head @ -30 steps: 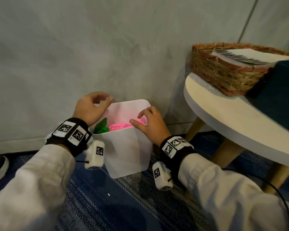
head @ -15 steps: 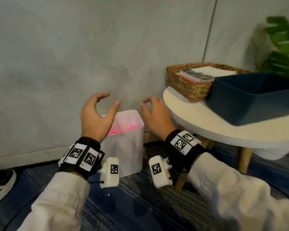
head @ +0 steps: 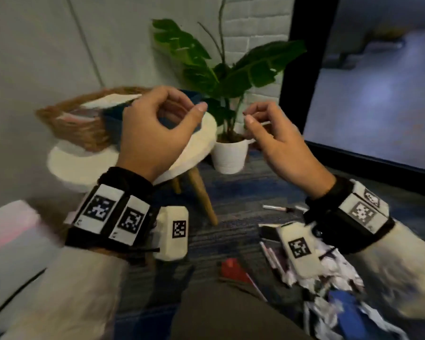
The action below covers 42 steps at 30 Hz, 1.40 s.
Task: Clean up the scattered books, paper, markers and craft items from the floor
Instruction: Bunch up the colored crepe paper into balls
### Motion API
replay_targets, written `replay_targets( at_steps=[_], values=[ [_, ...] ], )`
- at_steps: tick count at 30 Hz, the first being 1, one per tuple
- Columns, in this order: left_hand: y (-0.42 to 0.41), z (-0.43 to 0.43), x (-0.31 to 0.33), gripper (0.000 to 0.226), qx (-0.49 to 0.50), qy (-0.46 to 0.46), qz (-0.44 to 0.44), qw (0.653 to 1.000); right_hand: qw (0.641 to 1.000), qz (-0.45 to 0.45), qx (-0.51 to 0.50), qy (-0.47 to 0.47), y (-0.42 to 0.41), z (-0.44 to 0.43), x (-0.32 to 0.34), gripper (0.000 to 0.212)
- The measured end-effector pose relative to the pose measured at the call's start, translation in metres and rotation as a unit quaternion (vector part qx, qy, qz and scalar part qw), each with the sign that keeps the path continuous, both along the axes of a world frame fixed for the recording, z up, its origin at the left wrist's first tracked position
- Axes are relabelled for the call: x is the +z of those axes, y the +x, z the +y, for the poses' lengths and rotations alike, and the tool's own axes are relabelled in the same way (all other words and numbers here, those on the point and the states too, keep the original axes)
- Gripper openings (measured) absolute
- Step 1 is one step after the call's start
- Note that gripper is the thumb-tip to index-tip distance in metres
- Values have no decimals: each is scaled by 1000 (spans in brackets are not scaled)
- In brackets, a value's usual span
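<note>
Your left hand (head: 155, 136) and right hand (head: 282, 146) are raised in front of you, fingers loosely curled and grasping nothing. The scattered things lie on the blue carpet (head: 233, 207) below your right wrist: a marker (head: 277, 208), crumpled paper (head: 339, 268) under the forearm, and a red craft piece (head: 232, 267) to its left. A wicker basket (head: 69, 123) sits on the round white surface (head: 88, 165) behind your left hand, near a potted plant (head: 228, 77).
</note>
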<state>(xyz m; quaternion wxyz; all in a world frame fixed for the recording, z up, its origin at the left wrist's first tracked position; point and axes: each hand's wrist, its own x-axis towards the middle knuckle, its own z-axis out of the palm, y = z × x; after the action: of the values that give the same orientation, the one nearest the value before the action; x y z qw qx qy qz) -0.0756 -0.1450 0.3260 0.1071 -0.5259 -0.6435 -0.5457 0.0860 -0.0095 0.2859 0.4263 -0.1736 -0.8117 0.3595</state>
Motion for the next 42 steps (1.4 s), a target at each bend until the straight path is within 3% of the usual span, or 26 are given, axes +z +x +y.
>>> replay_targets(
  at_steps=[3, 7, 9, 13, 17, 21, 24, 29, 33, 35, 37, 40, 42],
  values=[
    [53, 70, -16, 31, -98, -86, -1, 992, 993, -52, -106, -15, 77, 58, -24, 15],
    [118, 164, -55, 31, -195, -162, -49, 966, 960, -168, -217, -57, 174, 125, -59, 45],
    [154, 204, -82, 25, -236, -211, -87, 945, 930, -237, -268, -83, 220, 151, -80, 41],
    [221, 257, -145, 18, -312, -286, -155, 893, 827, -445, -326, -111, 302, 192, -140, 12],
    [250, 275, -200, 18, -325, -348, -202, 856, 752, -547, -319, -184, 342, 203, -215, 18],
    [243, 283, -230, 15, -286, -363, -202, 863, 648, -669, -286, -226, 361, 196, -294, 43],
    [229, 282, -246, 11, -240, -368, -206, 874, 629, -661, -325, -248, 378, 195, -336, 31],
    [213, 275, -262, 12, -199, -384, -225, 873, 657, -637, -368, -162, 389, 217, -317, 23],
    [207, 273, -252, 9, -213, -362, -227, 879, 698, -606, -378, -54, 388, 243, -230, 18],
    [202, 269, -242, 10, -215, -331, -230, 889, 747, -530, -401, 21, 380, 247, -160, 15],
    [199, 265, -229, 9, -224, -292, -235, 900, 824, -376, -417, 76, 367, 241, -81, 11],
    [195, 255, -201, 5, -244, -183, -268, 914, 918, -163, -357, 57, 336, 212, 21, 18],
    [193, 249, -180, 17, -250, -80, -329, 907, 947, -148, -284, 35, 310, 191, 54, 29]
  ],
)
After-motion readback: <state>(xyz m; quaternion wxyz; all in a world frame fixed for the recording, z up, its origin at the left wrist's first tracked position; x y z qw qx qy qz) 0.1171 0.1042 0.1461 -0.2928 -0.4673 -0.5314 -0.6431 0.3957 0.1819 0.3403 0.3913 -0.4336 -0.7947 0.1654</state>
